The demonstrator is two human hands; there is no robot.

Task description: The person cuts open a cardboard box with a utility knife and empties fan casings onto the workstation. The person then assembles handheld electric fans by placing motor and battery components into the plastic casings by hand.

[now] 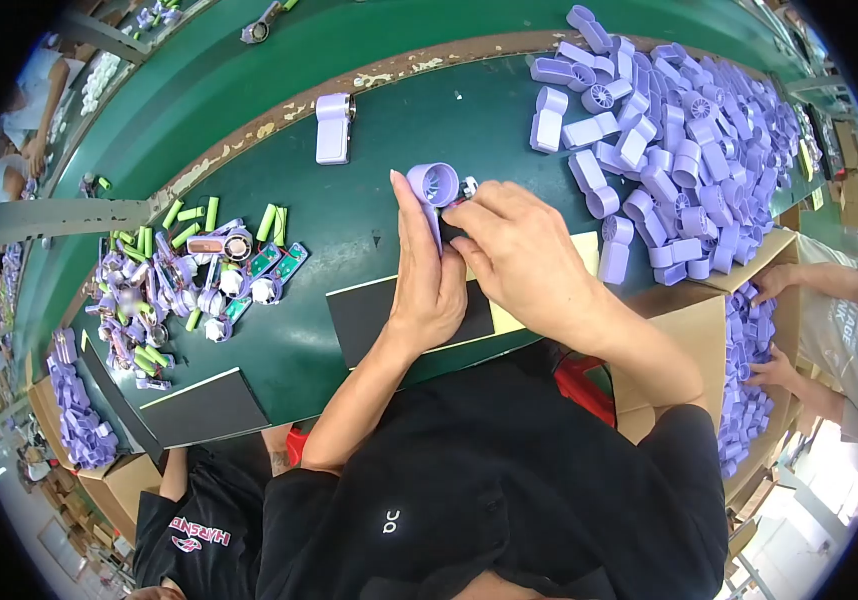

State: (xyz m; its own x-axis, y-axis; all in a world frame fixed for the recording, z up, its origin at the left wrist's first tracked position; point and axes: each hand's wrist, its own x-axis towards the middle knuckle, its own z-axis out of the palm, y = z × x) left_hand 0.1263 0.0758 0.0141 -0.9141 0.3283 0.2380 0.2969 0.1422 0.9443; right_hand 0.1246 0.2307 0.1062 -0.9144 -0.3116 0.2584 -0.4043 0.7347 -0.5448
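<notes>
My left hand [422,290] is closed around a light purple plastic fan housing [433,184], its round vented end facing up. Close beside it, my right hand [529,250] pinches a small silvery-white and dark part [469,188] at the housing's side. My fingers hide most of that part and the housing's lower end. Farther back on the green table [379,230] stands another purple fan housing [333,130], with metal-looking pieces along its right edge.
Many purple housings [689,150] are heaped at right. At left lie green battery cells [212,213], circuit boards [291,262] and small motor assemblies. Black pads [389,315] line the near edge. A co-worker's hands [774,370] reach into a carton [674,345]; another person [199,520] sits at left.
</notes>
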